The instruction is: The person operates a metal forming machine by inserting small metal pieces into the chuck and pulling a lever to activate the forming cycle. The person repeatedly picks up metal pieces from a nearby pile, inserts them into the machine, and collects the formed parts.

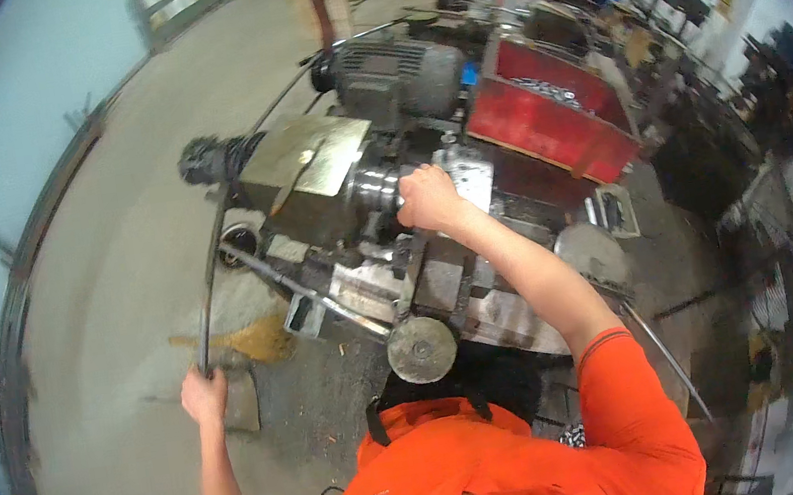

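My left hand [204,395] is closed round the lower end of a long metal lever [211,282], which rises to the left side of a lathe-like machine [298,220]. Stretched forward, my right hand [428,198] is at the front of the machine's shiny round spindle [377,188], its fingers curled. What those fingers grip is hidden beneath the hand. On the machine's flat metal top [327,141] lies a thin tool with a brown handle [284,194]. Nearer to me are a round metal handwheel [422,349] and a slanting metal bar [313,298].
A grey electric motor [399,77] sits behind the spindle. To the right stands a red bin [539,113] holding small metal parts [552,95]. A broom head [264,340] lies on the floor at left. Cluttered machinery [704,147] fills the right side.
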`<action>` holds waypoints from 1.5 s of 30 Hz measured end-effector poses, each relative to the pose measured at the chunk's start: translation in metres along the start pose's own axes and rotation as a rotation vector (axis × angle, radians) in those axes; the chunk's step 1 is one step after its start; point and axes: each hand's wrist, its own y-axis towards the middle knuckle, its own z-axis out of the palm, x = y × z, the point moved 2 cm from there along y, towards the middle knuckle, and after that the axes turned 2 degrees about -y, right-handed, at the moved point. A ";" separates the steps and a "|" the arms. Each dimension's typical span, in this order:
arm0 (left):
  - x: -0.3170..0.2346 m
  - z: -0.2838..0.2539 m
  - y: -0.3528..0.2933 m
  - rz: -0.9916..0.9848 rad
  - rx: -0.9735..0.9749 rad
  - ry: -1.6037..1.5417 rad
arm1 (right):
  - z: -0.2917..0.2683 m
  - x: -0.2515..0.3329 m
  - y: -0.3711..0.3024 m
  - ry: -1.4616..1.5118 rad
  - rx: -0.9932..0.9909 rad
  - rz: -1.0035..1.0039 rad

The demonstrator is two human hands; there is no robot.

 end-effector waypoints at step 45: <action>-0.238 0.127 0.014 0.925 0.463 -0.355 | 0.133 -0.122 -0.627 0.135 0.684 1.053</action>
